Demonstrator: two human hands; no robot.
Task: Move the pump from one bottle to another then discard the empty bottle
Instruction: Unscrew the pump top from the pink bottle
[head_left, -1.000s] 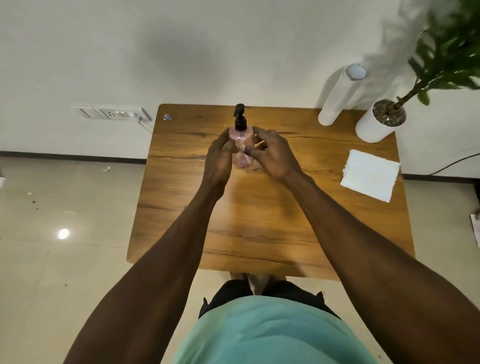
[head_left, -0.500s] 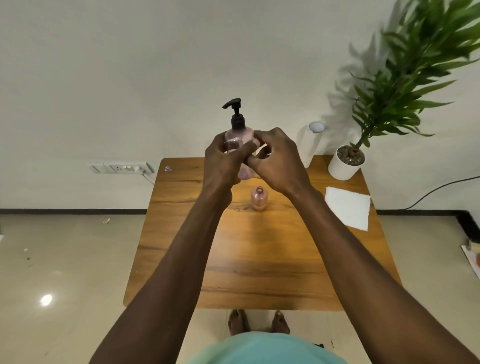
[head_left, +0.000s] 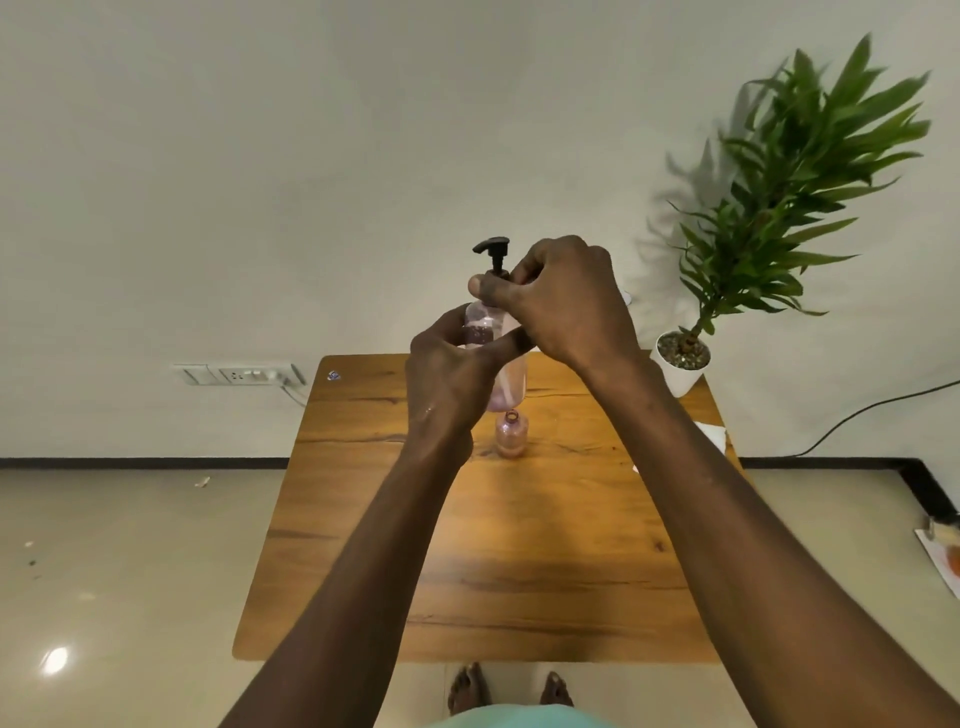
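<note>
A clear pink bottle (head_left: 488, 327) is held up in the air above the wooden table (head_left: 483, 545), with a black pump (head_left: 493, 254) on its top. My left hand (head_left: 452, 374) wraps around the bottle's body. My right hand (head_left: 563, 296) grips the pump's collar at the neck with thumb and fingers. A second, small pink bottle (head_left: 511, 434) without a cap stands upright on the table, just below the held one.
A potted green plant (head_left: 779, 208) in a white pot (head_left: 680, 361) stands at the table's far right corner. A white napkin (head_left: 714, 436) shows partly behind my right forearm. A wall socket (head_left: 239, 374) sits left of the table. My bare feet are below the near edge.
Both hands have lifted the pump bottle up from the table. My right hand has shifted from the bottle's side to the pump collar. The view has tilted up, revealing the second bottle.
</note>
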